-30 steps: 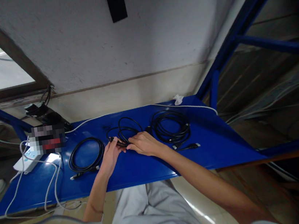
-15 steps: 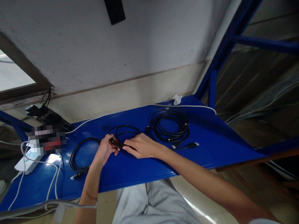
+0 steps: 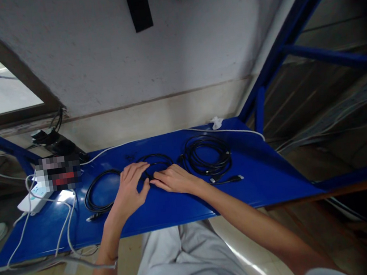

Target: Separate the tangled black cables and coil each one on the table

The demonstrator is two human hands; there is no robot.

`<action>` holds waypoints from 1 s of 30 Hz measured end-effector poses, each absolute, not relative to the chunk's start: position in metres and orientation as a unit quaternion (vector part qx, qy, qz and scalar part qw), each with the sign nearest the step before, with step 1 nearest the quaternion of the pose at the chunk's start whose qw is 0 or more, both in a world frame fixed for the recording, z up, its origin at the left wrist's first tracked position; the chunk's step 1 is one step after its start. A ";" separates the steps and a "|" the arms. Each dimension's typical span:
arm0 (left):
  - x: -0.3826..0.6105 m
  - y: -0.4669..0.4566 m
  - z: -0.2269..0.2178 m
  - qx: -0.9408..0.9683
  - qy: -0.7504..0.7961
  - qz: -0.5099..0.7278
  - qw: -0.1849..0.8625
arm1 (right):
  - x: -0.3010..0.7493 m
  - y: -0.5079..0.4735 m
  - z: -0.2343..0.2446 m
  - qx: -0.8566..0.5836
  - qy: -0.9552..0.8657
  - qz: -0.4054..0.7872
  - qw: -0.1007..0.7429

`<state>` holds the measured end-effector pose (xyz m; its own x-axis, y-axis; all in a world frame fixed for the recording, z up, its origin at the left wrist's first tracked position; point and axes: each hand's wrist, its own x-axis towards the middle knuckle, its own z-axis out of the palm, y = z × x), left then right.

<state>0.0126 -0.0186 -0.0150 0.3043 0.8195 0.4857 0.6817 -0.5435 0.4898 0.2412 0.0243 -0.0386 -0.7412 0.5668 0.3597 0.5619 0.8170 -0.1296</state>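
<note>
Three coiled black cables lie on a blue table. My left hand rests between the left coil and the middle coil, fingers stretched out over the near edge of the middle coil. My right hand lies palm down beside it, its fingertips pinched on the middle coil's bundled strands near the left thumb. The larger right coil, with plugs trailing toward me, sits just beyond my right wrist, untouched.
A white power strip with white cords sits at the table's left end. A thin white cable runs along the back edge by the wall. Blue frame posts rise at the right. My legs are below the front edge.
My left hand let go of the middle coil's bundled end and spread its fingers over it. The coil, lifted a little earlier, now lies flat. My right hand stayed in place.
</note>
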 end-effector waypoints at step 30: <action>0.016 -0.019 -0.037 0.719 0.390 0.512 0.264 | 0.262 0.035 -0.044 -0.219 -0.887 0.141 0.382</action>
